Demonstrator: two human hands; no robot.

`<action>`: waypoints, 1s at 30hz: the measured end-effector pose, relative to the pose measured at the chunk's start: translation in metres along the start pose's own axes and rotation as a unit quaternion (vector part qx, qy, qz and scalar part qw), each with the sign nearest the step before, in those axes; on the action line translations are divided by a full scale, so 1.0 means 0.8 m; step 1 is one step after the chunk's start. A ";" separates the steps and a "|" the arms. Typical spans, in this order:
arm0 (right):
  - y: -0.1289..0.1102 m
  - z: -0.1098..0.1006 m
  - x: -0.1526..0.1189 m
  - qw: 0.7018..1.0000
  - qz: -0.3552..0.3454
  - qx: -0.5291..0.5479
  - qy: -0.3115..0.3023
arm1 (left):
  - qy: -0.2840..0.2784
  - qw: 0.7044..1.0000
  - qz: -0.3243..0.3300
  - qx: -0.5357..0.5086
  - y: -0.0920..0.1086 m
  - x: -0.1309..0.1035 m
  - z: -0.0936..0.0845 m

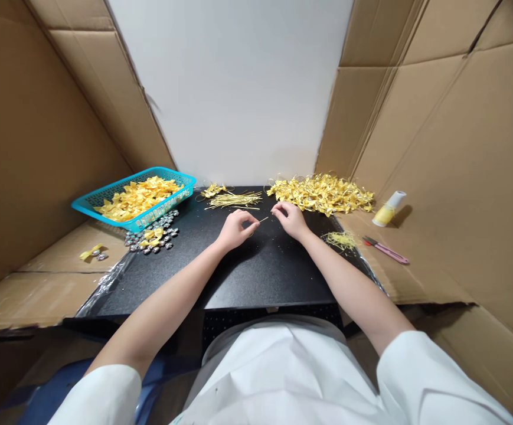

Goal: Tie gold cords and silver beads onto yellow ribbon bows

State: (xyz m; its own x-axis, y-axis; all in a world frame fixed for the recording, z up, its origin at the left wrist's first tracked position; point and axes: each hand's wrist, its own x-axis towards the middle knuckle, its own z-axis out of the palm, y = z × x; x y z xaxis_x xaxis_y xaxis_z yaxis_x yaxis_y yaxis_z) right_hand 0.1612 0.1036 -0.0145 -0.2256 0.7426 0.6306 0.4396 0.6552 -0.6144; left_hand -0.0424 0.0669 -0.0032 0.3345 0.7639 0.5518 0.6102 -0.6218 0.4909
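Over the middle of the black table (260, 277), my left hand (237, 229) pinches a thin gold cord (263, 219) whose end sticks out to the right. My right hand (290, 219) is just right of that end, thumb and fingertips pinched together; whatever they hold is too small to make out. Behind my hands lies a bundle of gold cords (234, 200). A small bunch of yellow ribbon bows (213, 190) sits behind it, and a large heap of yellow bows with cord loops (322, 193) is beyond my right hand.
At left stands a turquoise basket (134, 225) of yellow bows. Silver bells or beads (167, 223) lie before it. On the right are yellow cord scraps (341, 239), pink thread snips (389, 251) and a yellow-white thread spool (388, 209). Cardboard walls (460, 147) enclose both sides.
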 end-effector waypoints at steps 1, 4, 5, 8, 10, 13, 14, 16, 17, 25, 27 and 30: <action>0.003 -0.003 0.001 1.000 0.010 0.011 0.010 | -0.005 1.000 -0.013 -0.024 0.000 -0.001 0.000; 0.007 -0.008 0.001 0.999 0.022 0.043 0.017 | -0.021 0.996 -0.047 -0.074 0.001 -0.002 0.002; 0.005 -0.009 0.000 0.998 0.021 0.057 0.014 | -0.024 0.995 -0.054 -0.083 0.002 -0.002 0.003; -0.004 -0.010 -0.002 0.996 0.006 0.089 -0.002 | -0.028 0.992 -0.068 -0.100 0.004 -0.002 0.004; -0.011 -0.010 -0.004 0.996 -0.014 0.084 -0.015 | -0.029 0.991 -0.075 -0.107 0.005 -0.001 0.004; -0.017 -0.009 -0.004 0.997 -0.039 0.054 -0.041 | -0.027 0.990 -0.080 -0.111 0.006 -0.001 0.003; -0.017 -0.008 -0.004 0.997 -0.045 0.047 -0.049 | -0.026 0.990 -0.082 -0.112 0.006 -0.001 0.003; -0.017 -0.007 -0.004 0.996 -0.058 0.041 -0.061 | -0.026 0.989 -0.085 -0.114 0.006 -0.001 0.003; -0.016 -0.006 -0.004 0.995 -0.065 0.040 -0.064 | -0.026 0.989 -0.088 -0.116 0.006 0.000 0.003; -0.014 -0.003 -0.003 0.996 -0.060 0.031 -0.066 | -0.056 0.966 -0.133 -0.214 0.010 0.001 0.004; -0.015 -0.003 -0.004 0.996 -0.056 0.031 -0.065 | -0.056 0.949 -0.151 -0.271 0.008 0.001 0.007; -0.016 0.000 -0.006 0.996 -0.057 0.027 -0.060 | -0.016 0.916 -0.182 -0.358 0.002 0.002 0.012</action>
State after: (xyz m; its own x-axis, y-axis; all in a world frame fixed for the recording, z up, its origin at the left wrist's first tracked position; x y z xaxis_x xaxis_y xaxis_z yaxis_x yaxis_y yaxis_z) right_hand 0.1567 0.0915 -0.0098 -0.3751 0.6723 0.6382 0.3586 0.7401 -0.5689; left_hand -0.0342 0.0688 -0.0082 0.2300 0.9404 0.2503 0.0619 -0.2708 0.9606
